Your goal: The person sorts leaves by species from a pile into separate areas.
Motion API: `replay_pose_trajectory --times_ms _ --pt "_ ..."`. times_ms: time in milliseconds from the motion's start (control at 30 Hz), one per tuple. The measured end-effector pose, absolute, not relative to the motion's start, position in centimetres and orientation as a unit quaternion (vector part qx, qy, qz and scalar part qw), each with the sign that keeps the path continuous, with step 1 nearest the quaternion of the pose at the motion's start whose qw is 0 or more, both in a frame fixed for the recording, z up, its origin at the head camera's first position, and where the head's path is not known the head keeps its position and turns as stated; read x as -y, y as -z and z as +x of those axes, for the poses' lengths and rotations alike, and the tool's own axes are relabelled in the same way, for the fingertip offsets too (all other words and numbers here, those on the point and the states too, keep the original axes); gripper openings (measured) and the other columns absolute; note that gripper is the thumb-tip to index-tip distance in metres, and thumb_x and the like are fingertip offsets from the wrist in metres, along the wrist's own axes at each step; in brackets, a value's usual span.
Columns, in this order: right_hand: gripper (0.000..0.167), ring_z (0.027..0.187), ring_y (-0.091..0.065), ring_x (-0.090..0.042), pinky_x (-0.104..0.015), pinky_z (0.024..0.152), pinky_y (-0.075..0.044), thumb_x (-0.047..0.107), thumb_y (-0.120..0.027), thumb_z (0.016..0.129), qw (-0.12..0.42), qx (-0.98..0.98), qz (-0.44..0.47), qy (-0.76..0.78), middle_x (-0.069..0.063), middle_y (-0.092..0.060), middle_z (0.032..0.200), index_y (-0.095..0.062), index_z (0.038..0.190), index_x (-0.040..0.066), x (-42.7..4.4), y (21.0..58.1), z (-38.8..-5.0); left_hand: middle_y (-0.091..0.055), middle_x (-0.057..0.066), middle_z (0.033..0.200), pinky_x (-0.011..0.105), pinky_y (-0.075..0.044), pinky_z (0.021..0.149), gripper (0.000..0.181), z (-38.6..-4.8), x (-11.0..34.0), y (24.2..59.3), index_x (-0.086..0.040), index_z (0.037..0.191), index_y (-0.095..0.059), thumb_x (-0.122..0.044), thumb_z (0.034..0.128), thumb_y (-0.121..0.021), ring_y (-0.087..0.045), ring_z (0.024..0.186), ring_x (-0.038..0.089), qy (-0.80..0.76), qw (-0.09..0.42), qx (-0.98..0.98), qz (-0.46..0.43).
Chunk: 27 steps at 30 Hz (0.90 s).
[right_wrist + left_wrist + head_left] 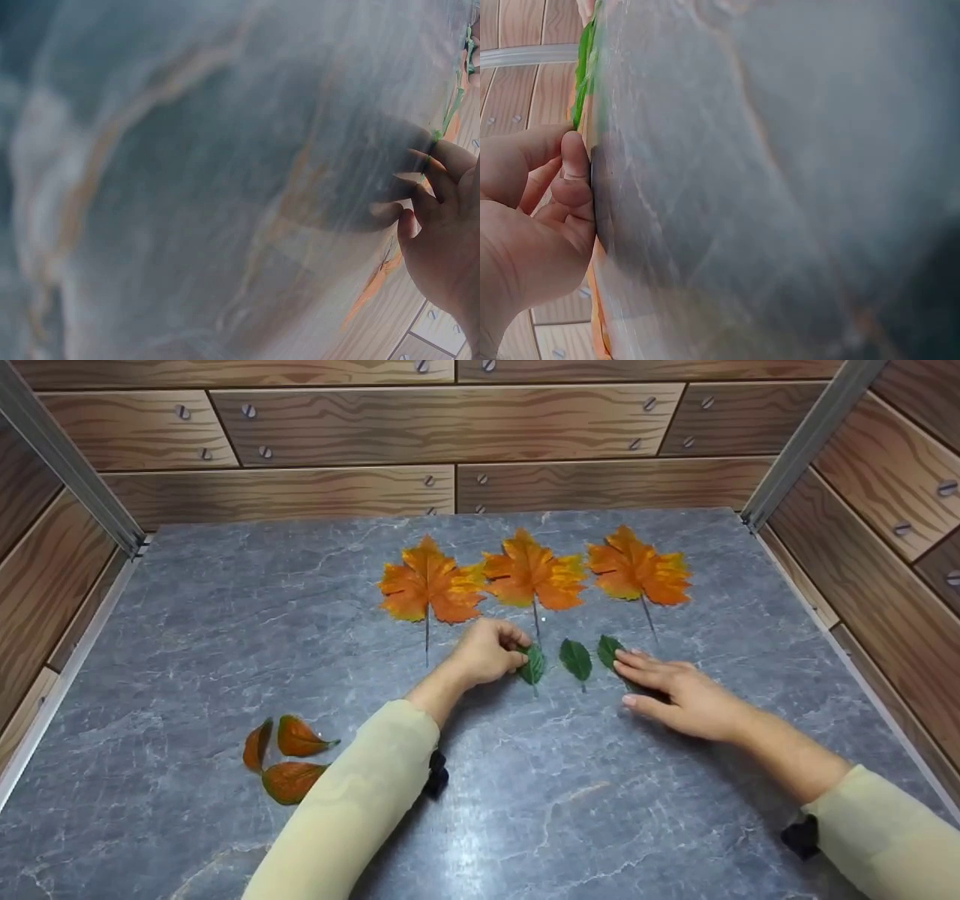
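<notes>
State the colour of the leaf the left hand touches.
The leaf is green, clearest in the head view.

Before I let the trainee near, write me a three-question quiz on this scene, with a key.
1. How many orange leaves lie in the far row?
2. True or false: the left hand pinches the middle green leaf.
3. Which leaf does the right hand touch? A, a reddish leaf; B, the rightmost green leaf; C, an orange leaf.
Key: 1. Three. 2. False; it pinches the leftmost green leaf. 3. B.
</notes>
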State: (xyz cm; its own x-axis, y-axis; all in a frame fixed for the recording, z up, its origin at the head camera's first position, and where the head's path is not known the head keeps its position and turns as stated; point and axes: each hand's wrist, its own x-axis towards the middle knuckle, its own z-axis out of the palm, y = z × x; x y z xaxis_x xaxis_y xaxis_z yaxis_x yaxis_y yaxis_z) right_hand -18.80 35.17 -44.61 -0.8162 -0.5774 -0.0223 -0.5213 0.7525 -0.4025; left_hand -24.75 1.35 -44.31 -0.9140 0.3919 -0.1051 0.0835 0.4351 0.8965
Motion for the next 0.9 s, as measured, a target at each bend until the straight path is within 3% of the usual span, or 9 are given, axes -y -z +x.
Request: replay_pose_trajectory --times_ms 433,733,900 --pt "0.063 0.154 -0.035 -0.037 -0.067 0.120 -0.026 0.045 -0.058 0.109 0.073 -0.934 -0.296 0.187 -0.009 -0.036 0.169 -0.047 0.160 0.009 -35.3 44.7 -18.9 -0.074 0.010 0.103 0.028 -0.055 0.075 0.020 -24.9 -1.7 44.3 -0.002 0.117 -0.079 -0.006 0.0980 -0.076 -0.065 0.085 0.016 -0.495 0.146 -0.847 0.132" --pt "0.063 0.154 -0.035 -0.037 -0.067 0.121 -0.025 0.046 -0.058 0.109 0.075 -0.934 -0.296 0.187 -0.007 -0.036 0.169 -0.047 0.161 0.011 -35.2 44.7 -18.9 -0.070 0.009 0.100 0.027 -0.052 0.062 0.021 -24.6 -0.7 43.6 -0.002 0.120 -0.077 -0.006 0.0997 -0.074 -0.064 0.077 0.017 -0.541 0.170 -0.815 0.114" --pt "0.062 0.154 -0.034 -0.038 -0.067 0.120 -0.026 0.045 -0.059 0.109 0.072 -0.934 -0.296 0.186 -0.009 -0.037 0.169 -0.047 0.161 0.010 -35.3 44.7 -18.9 -0.069 0.009 0.103 0.029 -0.053 0.069 0.026 -24.6 0.5 41.8 0.000 0.125 -0.075 -0.008 0.1002 -0.073 -0.066 0.084 0.021 -0.541 0.169 -0.813 0.131"
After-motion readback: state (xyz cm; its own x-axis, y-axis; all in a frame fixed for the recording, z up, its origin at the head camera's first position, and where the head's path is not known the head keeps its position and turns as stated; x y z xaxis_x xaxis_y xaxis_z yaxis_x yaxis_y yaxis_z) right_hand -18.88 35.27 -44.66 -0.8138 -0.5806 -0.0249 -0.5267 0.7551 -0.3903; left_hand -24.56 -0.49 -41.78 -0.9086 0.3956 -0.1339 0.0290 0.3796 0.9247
